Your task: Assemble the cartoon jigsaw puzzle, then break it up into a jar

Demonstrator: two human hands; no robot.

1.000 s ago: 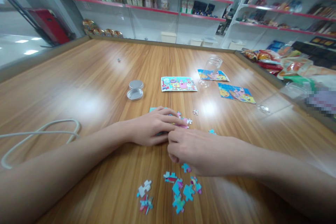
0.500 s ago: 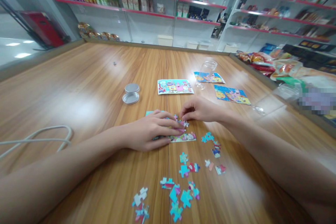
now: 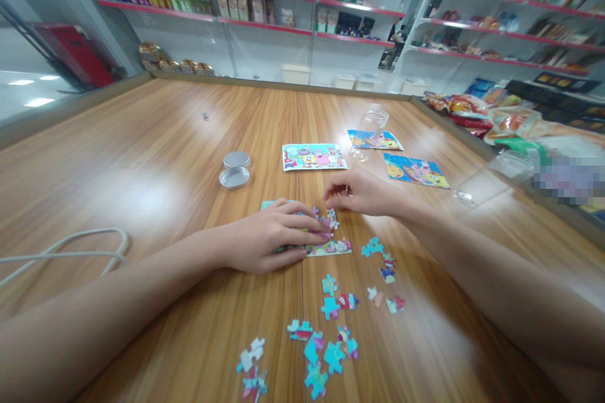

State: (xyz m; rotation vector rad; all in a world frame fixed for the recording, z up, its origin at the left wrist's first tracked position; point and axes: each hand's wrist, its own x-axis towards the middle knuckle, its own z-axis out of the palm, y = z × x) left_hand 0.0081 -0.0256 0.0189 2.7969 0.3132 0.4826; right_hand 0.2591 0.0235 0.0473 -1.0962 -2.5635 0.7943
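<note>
A partly joined jigsaw puzzle (image 3: pixel 341 246) with a bright cartoon picture lies on the table, largely covered by my left hand (image 3: pixel 283 234). That hand rests flat on it, fingers stretched to the right. Just beyond the puzzle's upper right edge is my right hand (image 3: pixel 357 192), its fingers curled, with a small gap between thumb and forefinger. Right below those fingertips sits a small whitish puzzle piece (image 3: pixel 333 219) at the edge. Loose turquoise pieces (image 3: pixel 334 356) are scattered nearer to me, along with a joined turquoise cluster (image 3: pixel 373 246) on the right.
A cartoon picture card (image 3: pixel 315 157) lies beyond my hands. Two round metal tin parts (image 3: pixel 234 177) stand left of it. Farther right are two blue pictures (image 3: pixel 416 170) and clear plastic containers (image 3: pixel 373 126). A white cable (image 3: pixel 94 234) loops at the left.
My right hand has lifted slightly up and away from the puzzle's edge, and more of the whitish piece shows under its fingertips. My left hand stays flat on the puzzle.
</note>
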